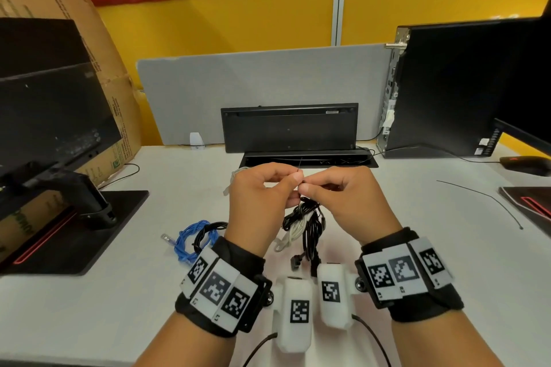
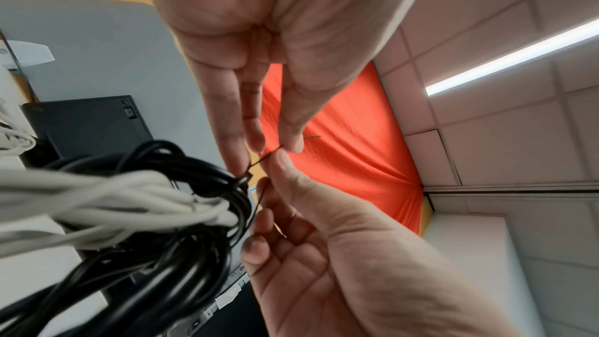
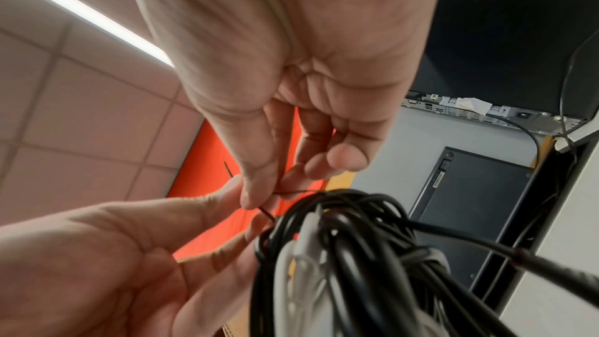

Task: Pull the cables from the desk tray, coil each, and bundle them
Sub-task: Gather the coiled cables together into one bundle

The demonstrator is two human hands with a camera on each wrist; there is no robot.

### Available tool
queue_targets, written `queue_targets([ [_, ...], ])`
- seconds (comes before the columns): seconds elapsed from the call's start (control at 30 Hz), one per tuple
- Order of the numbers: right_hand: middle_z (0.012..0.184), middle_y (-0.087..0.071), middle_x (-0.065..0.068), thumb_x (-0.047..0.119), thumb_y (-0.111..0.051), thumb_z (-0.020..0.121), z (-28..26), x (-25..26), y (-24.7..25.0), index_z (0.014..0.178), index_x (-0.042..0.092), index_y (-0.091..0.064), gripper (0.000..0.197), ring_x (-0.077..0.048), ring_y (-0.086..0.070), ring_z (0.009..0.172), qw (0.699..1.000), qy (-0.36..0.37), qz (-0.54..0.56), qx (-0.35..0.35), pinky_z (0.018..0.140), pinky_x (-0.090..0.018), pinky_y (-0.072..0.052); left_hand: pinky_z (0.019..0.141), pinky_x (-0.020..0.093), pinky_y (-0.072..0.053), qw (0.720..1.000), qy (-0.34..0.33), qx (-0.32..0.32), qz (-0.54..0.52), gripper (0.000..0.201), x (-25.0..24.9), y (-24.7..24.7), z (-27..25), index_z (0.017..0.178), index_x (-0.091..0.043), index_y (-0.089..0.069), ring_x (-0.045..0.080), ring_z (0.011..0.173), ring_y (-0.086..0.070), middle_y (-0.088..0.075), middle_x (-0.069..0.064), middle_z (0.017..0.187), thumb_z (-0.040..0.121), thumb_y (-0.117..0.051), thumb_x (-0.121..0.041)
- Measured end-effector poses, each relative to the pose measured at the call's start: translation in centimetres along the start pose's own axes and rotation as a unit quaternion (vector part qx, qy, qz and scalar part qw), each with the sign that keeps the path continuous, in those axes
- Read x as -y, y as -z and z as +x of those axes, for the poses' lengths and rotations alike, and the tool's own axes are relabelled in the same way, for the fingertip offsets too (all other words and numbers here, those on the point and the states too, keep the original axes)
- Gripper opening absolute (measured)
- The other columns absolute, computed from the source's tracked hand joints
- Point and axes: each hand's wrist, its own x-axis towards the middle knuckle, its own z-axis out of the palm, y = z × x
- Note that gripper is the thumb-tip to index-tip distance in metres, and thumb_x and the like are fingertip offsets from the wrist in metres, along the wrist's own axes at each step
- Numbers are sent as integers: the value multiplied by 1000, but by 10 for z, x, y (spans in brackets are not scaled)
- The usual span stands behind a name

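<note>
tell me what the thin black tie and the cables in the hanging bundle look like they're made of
Thin black tie: probably plastic, a zip tie by its small locking head; thin, stiff and matte, pinched by the left hand and the right hand.
Black cables: rubber or PVC jacket, smooth with a slight sheen.
White cables: likely the same jacket, matte off-white.

Even, bright indoor lighting. A ceiling light strip (image 2: pixel 515 55) glares white in both wrist views. Shadows on the desk (image 1: pixel 104 307) are soft. Wrist views: cables (image 2: pixel 129 201) motion-blurred, close hands soft. Head view bows straight lines at edges.
</note>
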Motion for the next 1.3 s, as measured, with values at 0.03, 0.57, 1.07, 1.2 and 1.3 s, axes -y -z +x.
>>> queue_targets([
  [0.03,77,-74,3,18,-76,81,0,0,-1,82,23,-79,6,-22,-69,75,1000,1,-2,-1,77,-44,-57,66,35,-61,1000,2,1,0,10,0,0,1,83,-17,-76,21,68,-73,-73,3,77,87,-70,-11],
  [0.57,75,-73,16,21,-75,82,5,-11,-6,77,26,-77,8,3,-68,74,999,-8,-42,-6,69,-11,-49,63,33,-61,887,96,217,397,24,13,51,53,80,-13,-73,15,66,-71,-72,-2,76,90,-65,-34],
  [1.07,78,-74,14,22,-75,81,5,-13,-8,75,22,-78,6,4,-67,74,997,-32,-68,21,67,-10,-45,47,22,-40,621,131,364,682,29,60,67,54,61,-13,-53,16,51,-51,-56,1,62,79,-71,-28],
  [1.2,77,-74,16,21,-74,81,6,-16,-7,70,23,-77,11,3,-68,74,998,-35,-53,19,66,-8,-46,58,26,-47,821,184,270,469,25,44,65,59,78,-3,-65,17,55,-57,-67,4,66,93,-54,-21],
  [1.3,71,-72,18,20,-75,81,5,-16,-10,69,26,-76,14,4,-66,67,998,-27,-49,21,59,-4,-44,66,34,-55,932,239,179,206,22,26,59,57,93,5,-66,19,55,-62,-61,8,63,95,-54,-13],
])
